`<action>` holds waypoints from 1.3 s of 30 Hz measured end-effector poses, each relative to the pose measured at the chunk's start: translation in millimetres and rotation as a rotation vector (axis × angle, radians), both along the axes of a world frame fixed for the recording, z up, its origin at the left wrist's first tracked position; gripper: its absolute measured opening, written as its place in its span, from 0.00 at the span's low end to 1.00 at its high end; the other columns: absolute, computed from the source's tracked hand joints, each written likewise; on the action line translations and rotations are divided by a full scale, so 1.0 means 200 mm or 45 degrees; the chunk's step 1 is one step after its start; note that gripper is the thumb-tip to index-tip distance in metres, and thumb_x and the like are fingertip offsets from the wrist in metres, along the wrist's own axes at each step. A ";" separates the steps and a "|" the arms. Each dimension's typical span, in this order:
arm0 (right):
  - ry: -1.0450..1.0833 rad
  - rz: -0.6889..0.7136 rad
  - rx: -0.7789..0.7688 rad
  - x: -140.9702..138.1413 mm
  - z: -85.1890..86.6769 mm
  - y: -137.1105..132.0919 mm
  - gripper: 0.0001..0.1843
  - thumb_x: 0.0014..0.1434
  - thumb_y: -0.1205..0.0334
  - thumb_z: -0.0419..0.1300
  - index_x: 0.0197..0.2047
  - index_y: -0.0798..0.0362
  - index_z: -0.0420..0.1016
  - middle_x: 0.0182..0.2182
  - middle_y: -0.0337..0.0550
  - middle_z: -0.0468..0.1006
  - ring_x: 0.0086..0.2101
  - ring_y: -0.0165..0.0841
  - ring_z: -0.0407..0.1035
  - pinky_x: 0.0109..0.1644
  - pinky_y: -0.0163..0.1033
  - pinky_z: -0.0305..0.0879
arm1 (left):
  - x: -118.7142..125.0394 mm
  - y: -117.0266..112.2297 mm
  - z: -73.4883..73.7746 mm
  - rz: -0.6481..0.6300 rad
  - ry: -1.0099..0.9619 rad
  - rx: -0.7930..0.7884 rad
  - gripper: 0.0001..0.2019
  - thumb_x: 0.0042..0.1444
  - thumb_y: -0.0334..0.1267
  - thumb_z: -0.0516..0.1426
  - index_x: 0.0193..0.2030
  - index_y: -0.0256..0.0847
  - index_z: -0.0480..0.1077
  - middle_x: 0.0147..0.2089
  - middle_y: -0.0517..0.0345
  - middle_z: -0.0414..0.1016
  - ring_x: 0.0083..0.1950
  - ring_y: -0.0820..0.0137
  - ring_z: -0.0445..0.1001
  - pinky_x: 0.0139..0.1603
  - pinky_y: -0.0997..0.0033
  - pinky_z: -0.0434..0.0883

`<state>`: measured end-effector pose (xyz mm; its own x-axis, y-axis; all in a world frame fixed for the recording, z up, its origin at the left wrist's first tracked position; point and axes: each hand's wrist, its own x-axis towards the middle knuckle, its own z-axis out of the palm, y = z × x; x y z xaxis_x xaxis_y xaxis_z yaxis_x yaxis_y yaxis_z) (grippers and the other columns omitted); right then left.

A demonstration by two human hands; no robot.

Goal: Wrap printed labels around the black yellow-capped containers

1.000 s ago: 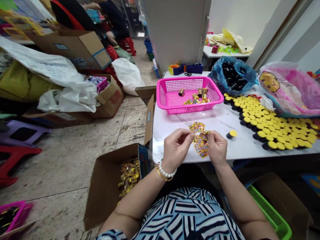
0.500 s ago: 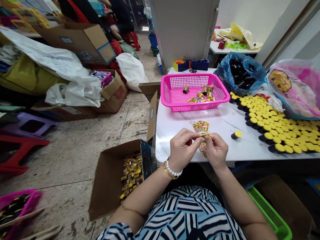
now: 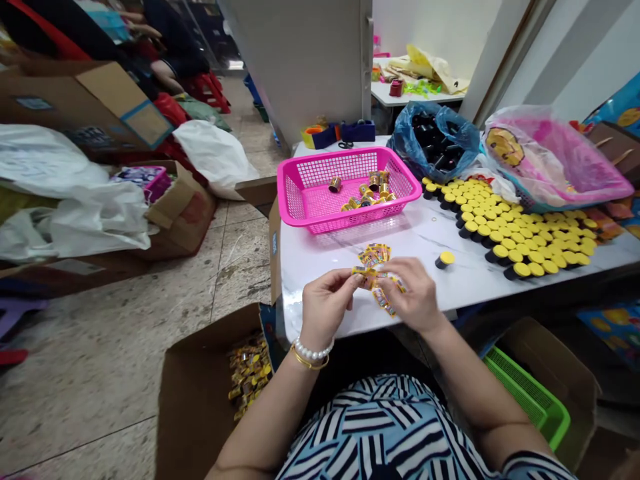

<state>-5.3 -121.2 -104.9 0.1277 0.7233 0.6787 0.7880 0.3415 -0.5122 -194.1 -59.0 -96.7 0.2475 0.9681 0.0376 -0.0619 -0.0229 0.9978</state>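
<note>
My left hand (image 3: 326, 305) pinches a small yellow printed label (image 3: 363, 271) between thumb and fingertips, above the front of the white table. Close by on the right is my right hand (image 3: 411, 297), its fingers bent toward the label's right end. They are smeared, and I cannot tell whether they grip anything. Beneath and behind the hands lie more colourful printed labels (image 3: 376, 253), partly covered by my fingers. A single black cylinder with a yellow top (image 3: 445, 260) stands to the right of my right hand.
A pink basket (image 3: 350, 217) holding several small labelled pieces stands behind my hands. Many yellow-topped cylinders (image 3: 520, 233) stand in rows at right, near a blue bag of black pieces (image 3: 433, 143). A cardboard box (image 3: 200, 380) of finished-looking pieces sits low at left.
The view has turned to the right, so the scene shifts left. My hands have drawn slightly apart; the right one has come away from the left fingertips, while the left keeps the label.
</note>
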 end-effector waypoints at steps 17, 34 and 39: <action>1.290 0.393 -0.215 0.20 -0.01 -0.06 0.19 0.58 0.58 0.75 0.52 0.46 0.81 0.49 0.44 0.87 0.48 0.38 0.82 0.57 0.46 0.80 | 0.14 0.14 0.00 -0.449 -0.545 -0.868 0.22 0.39 0.37 0.78 0.36 0.28 0.76 0.29 0.59 0.75 0.18 0.88 0.57 0.15 0.86 0.46; 0.933 0.250 -0.234 0.10 0.04 -0.09 0.19 0.60 0.61 0.72 0.55 0.46 0.82 0.51 0.43 0.86 0.51 0.39 0.82 0.64 0.49 0.77 | 0.19 0.12 -0.01 -0.507 -0.674 -0.954 0.20 0.41 0.36 0.77 0.33 0.30 0.73 0.27 0.64 0.70 0.18 0.87 0.57 0.14 0.87 0.47; 0.790 0.123 -0.215 0.08 0.05 -0.11 0.18 0.61 0.60 0.71 0.55 0.46 0.82 0.51 0.45 0.84 0.50 0.40 0.81 0.63 0.50 0.79 | 0.18 0.11 -0.02 -0.526 -0.699 -0.996 0.16 0.45 0.35 0.74 0.34 0.31 0.73 0.29 0.61 0.73 0.18 0.87 0.54 0.14 0.85 0.44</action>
<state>11.1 -142.4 -94.9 0.3888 0.8412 0.3757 0.2981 0.2709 -0.9153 -157.8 -36.9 -100.9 0.7037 0.6147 -0.3563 -0.3681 0.7443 0.5573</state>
